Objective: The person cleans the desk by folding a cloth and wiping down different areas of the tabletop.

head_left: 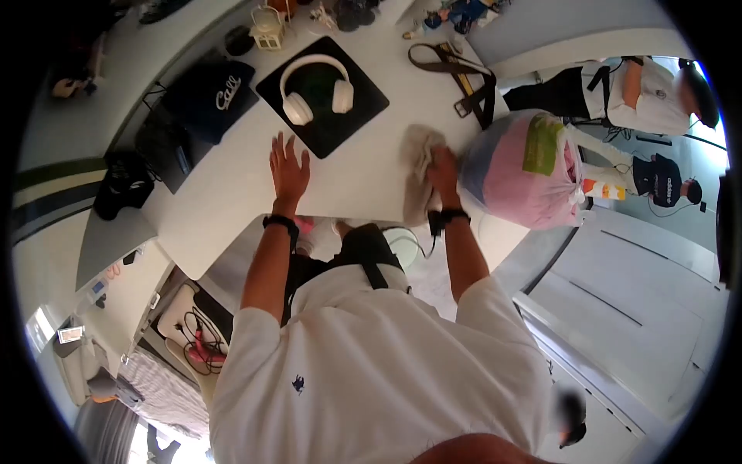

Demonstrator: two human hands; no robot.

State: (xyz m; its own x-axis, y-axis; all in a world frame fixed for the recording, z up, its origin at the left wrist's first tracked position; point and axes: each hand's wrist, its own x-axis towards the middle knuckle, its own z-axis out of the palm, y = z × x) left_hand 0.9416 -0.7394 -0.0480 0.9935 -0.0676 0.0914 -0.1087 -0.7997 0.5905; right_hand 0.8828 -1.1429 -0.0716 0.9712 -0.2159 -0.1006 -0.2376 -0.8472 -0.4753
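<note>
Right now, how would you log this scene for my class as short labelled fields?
Surface: white desk
Left hand: fingers spread, near square black mat
On mat: white over-ear headphones
Right hand: on crumpled beige cloth, grip blurred
Right of cloth: clear plastic bag, pink and blue contents
Beyond cloth: dark belt with buckle

Left hand (290, 174): splayed | right hand (443, 174): curled | arms (268, 267) extended
</note>
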